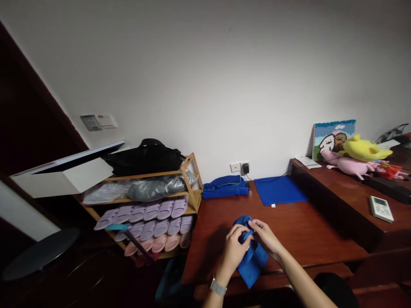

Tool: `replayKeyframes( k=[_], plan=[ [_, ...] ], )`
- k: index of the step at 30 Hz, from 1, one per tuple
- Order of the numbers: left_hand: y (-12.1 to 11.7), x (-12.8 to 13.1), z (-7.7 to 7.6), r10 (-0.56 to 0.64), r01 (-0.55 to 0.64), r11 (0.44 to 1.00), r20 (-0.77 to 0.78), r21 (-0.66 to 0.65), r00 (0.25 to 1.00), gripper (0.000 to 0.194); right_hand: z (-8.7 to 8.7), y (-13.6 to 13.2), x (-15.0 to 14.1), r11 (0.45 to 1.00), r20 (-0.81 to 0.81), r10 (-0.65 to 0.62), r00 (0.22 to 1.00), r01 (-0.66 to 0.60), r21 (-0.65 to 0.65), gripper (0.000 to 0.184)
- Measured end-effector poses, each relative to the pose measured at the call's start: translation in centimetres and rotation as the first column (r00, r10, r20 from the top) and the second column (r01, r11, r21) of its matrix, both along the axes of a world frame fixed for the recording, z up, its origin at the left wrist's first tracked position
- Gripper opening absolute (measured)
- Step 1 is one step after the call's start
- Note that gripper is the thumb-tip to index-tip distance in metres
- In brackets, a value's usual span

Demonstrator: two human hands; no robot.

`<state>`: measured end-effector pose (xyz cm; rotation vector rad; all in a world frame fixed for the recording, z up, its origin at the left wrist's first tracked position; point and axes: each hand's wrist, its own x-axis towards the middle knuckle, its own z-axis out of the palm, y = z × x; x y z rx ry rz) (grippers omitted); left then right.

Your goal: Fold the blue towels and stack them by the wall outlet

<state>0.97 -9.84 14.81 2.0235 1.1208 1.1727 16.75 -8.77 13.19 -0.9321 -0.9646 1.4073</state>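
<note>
My left hand (236,244), with a watch on its wrist, grips a bunched blue cloth (253,263) from the left. From the right, my right hand (265,235) pinches the upper part of the same cloth. The cloth is gathered between my fingers, and a pointed corner hangs down over the desk's front edge. Farther back on the wooden desk (295,239), a blue cloth (281,190) lies flat with a white tag at its near edge. To its left, folded blue cloths (225,187) are piled against the wall.
Left of the desk stands a wooden rack (192,188) with purple slippers (152,210), pink slippers (159,243) and a black bag (146,158). A raised desk section (346,192) on the right holds plush toys (362,149) and a remote (381,208). A charger (245,168) is plugged into the wall.
</note>
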Motion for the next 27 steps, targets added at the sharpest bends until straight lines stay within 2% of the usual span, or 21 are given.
replayKeyframes(
  k=[2, 4, 6, 9, 11, 14, 17, 18, 20, 23, 25, 27],
  plan=[
    [0.1, -0.6, 0.1, 0.014, -0.014, 0.999, 0.010, -0.038, 1.000, 0.013, 0.0, -0.5, -0.3, 0.998, -0.075, 0.029, 0.997, -0.033, -0.055, 0.048],
    [0.4, -1.1, 0.2, 0.025, -0.019, 0.994, 0.055, -0.108, 0.998, 0.019, 0.0, -0.7, -0.4, 0.997, -0.069, 0.049, 0.996, -0.052, -0.051, 0.049],
    [0.6, -1.4, 0.1, 0.036, -0.007, 0.982, 0.149, -0.188, 0.988, 0.027, -0.1, -0.7, -0.3, 0.999, 0.040, 0.039, 0.998, -0.039, -0.005, 0.051],
    [0.7, -1.8, -0.1, 0.086, -0.009, 0.970, 0.303, -0.245, 0.949, 0.039, -0.1, -0.6, 0.2, 0.992, 0.234, -0.073, 0.969, 0.047, 0.113, 0.050],
    [0.8, -2.1, -0.2, 0.156, -0.056, 0.963, 0.377, -0.262, 0.913, 0.043, -0.1, -0.5, 0.7, 0.981, 0.303, -0.136, 0.943, 0.085, 0.177, 0.047],
    [0.9, -2.8, 0.0, 0.279, -0.103, 0.930, 0.496, -0.353, 0.823, 0.048, 0.2, -0.3, 1.8, 0.976, 0.331, -0.162, 0.930, 0.102, 0.190, 0.049],
    [1.0, -3.4, 0.8, 0.384, -0.096, 0.895, 0.646, -0.435, 0.660, 0.053, 0.3, -0.3, 3.0, 0.972, 0.334, -0.198, 0.922, 0.142, 0.186, 0.054],
    [1.0, -3.6, 1.2, 0.395, -0.090, 0.896, 0.690, -0.435, 0.607, 0.055, 0.2, -0.3, 3.5, 0.960, 0.365, -0.248, 0.898, 0.178, 0.215, 0.053],
    [1.1, -4.2, 2.1, 0.391, -0.092, 0.909, 0.752, -0.407, 0.531, 0.058, -0.2, -0.5, 4.5, 0.910, 0.471, -0.389, 0.791, 0.253, 0.328, 0.047],
    [1.4, -6.0, 3.6, 0.377, -0.119, 0.923, 0.790, -0.367, 0.483, 0.058, -1.2, -0.6, 6.8, 0.826, 0.586, -0.544, 0.601, 0.260, 0.500, 0.035],
    [1.9, -8.0, 4.4, 0.377, -0.145, 0.925, 0.809, -0.350, 0.452, 0.059, -1.8, -0.6, 9.0, 0.800, 0.603, -0.583, 0.544, 0.253, 0.544, 0.028],
    [2.3, -10.6, 5.1, 0.394, -0.196, 0.919, 0.815, -0.341, 0.425, 0.060, -1.9, -0.7, 11.9, 0.781, 0.613, -0.616, 0.495, 0.287, 0.554, 0.033]
  ],
)
